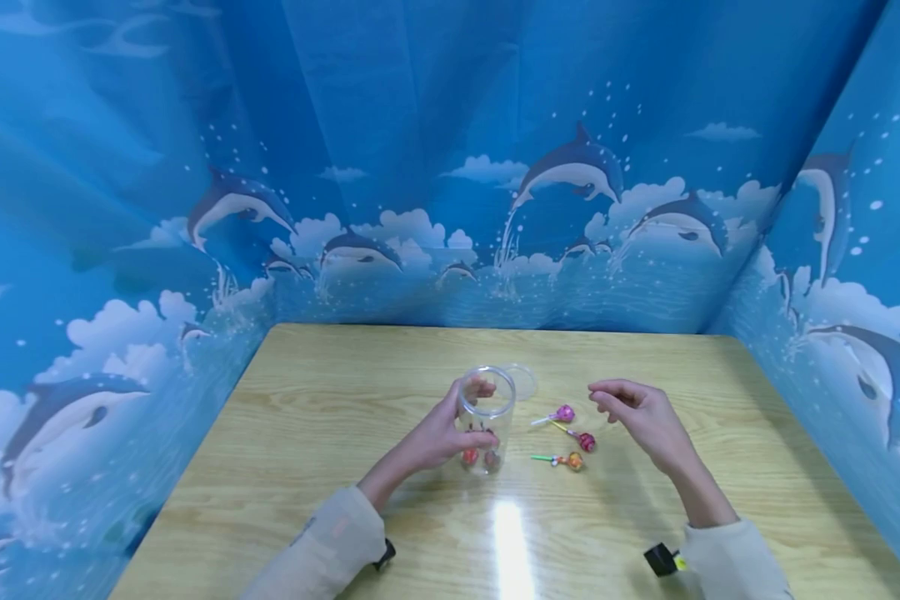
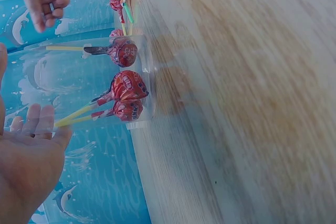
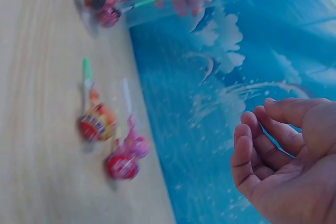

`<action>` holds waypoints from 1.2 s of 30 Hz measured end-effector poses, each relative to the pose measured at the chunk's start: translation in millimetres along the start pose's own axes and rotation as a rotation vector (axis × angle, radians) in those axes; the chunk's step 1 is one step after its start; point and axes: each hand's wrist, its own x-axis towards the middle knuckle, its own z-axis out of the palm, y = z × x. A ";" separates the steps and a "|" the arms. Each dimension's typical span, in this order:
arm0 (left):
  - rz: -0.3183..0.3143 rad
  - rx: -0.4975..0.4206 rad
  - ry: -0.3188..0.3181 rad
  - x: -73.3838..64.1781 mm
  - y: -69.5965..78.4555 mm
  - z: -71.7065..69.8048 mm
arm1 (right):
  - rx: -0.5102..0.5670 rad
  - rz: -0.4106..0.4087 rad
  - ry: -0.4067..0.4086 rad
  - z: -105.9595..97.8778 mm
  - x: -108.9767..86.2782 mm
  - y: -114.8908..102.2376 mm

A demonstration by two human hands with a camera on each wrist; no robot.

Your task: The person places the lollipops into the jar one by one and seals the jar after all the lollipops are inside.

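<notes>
My left hand [image 1: 447, 433] grips an upright clear plastic jar [image 1: 502, 421], thumb on the near side and fingers round the far side. The jar's mouth is uncovered. Inside it, several lollipops in red wrappers [image 2: 129, 85] sit heads down on the bottom, their sticks pointing up. Right of the jar, three lollipops lie on the table: a pink one [image 1: 565, 412], a dark red one [image 1: 587, 442] with a yellow stick, and an orange one [image 1: 574, 461] with a green stick. My right hand [image 1: 645, 419] hovers beyond them to the right, fingers loosely curled, holding nothing.
A round clear lid [image 1: 523, 382] lies flat just behind the jar. Everything stands on a light wood-grain table [image 1: 330, 400]. A blue dolphin-print curtain [image 1: 420, 167] hangs along the table's back and sides. Bright light reflects off the tabletop in front of the jar.
</notes>
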 end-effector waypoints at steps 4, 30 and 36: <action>-0.003 0.002 0.003 0.5 -0.3 0.6 | 0.003 0.023 0.010 -1.7 1.8 14.0; -0.017 0.006 0.001 1.3 -1.6 0.7 | -0.069 0.075 -0.100 13.0 39.4 62.9; -0.017 0.004 -0.005 1.4 -0.8 -0.1 | -0.060 0.046 -0.135 22.0 46.1 64.7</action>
